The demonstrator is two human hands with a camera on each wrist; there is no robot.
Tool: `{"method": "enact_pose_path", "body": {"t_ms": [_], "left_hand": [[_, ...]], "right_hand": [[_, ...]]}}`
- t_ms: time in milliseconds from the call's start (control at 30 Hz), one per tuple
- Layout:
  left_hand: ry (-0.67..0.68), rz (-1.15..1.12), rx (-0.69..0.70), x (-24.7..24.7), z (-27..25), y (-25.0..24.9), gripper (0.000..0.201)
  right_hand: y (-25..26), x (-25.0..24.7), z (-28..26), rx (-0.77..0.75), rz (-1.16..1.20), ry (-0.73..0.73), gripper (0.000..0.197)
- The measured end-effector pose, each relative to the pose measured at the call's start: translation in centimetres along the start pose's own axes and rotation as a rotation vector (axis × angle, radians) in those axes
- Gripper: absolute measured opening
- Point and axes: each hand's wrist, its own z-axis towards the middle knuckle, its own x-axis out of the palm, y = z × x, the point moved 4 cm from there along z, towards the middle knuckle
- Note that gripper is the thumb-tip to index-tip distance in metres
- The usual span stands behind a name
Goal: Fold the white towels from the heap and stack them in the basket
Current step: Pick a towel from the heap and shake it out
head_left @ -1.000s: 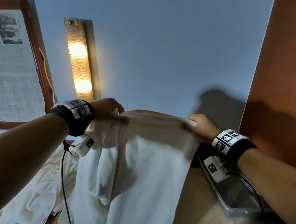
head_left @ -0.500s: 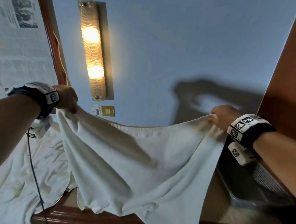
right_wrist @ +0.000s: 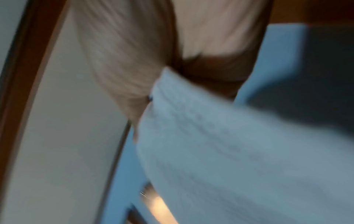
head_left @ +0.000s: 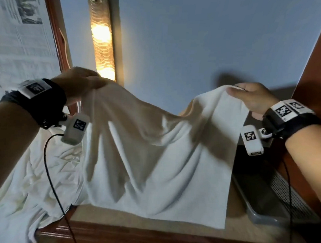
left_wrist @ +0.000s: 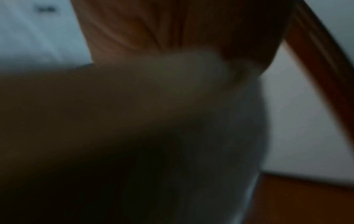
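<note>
Holding a white towel (head_left: 159, 159) spread above the worktop (head_left: 150, 219), I pinch one top corner in my left hand (head_left: 79, 84) and the other in my right hand (head_left: 251, 98); heap (head_left: 30, 179) lies left, basket (head_left: 275, 199) right.

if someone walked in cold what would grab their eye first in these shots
Most likely the white towel, spread in the air at centre between the left hand and right hand, each gripping a top corner while its lower edge hangs over the wooden table. Next, the lit wall lamp glowing above the left hand, then the rumpled heap of white towels at lower left.
</note>
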Motion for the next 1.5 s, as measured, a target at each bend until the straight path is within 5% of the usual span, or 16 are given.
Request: {"method": "enact_pose_path", "body": {"t_ms": [100,200,300,433,667,833,1000,1233,1433,1500], "left_hand": [[0.063,-0.204,0.140,0.5,-1.1,-4.2,0.021],[-0.022,-0.459,0.025,-0.2,-0.5,-5.3,0.043],[-0.039,-0.425,0.045,-0.8,0.7,-3.8,0.039],[-0.079,-0.140,0.005,1.3,1.3,0.3,0.019],[0.089,0.467,-0.107,7.7,1.3,14.1,0.020],[0.168,0.657,-0.252,10.6,-1.3,25.2,0.023],[0.224,0.782,-0.310,11.0,-1.7,30.6,0.027],[0.243,0.865,-0.253,14.7,2.1,28.8,0.029],[0.083,0.542,-0.302,18.3,8.7,27.2,0.019],[0.022,0.381,-0.390,19.6,10.8,27.3,0.019]], "right_hand": [[2.9,0.3,-1.5,-0.007,0.374,0.101,0.026],[3.9,-0.8,-1.8,-0.007,0.540,0.092,0.024],[3.5,-1.5,-1.8,0.079,0.578,0.045,0.036],[0.3,0.4,-1.5,0.240,0.373,0.111,0.080],[-8.8,7.6,-2.8,0.166,-0.620,0.365,0.004],[-16.9,11.4,-4.6,0.347,-0.910,0.346,0.020],[-21.7,11.1,-7.6,0.586,-0.811,0.165,0.031],[-25.7,11.1,-7.6,0.735,-0.391,-0.156,0.019],[-28.4,10.1,-0.5,0.885,0.320,-0.406,0.017],[-29.0,9.4,3.9,0.842,0.135,-0.323,0.020]]}}
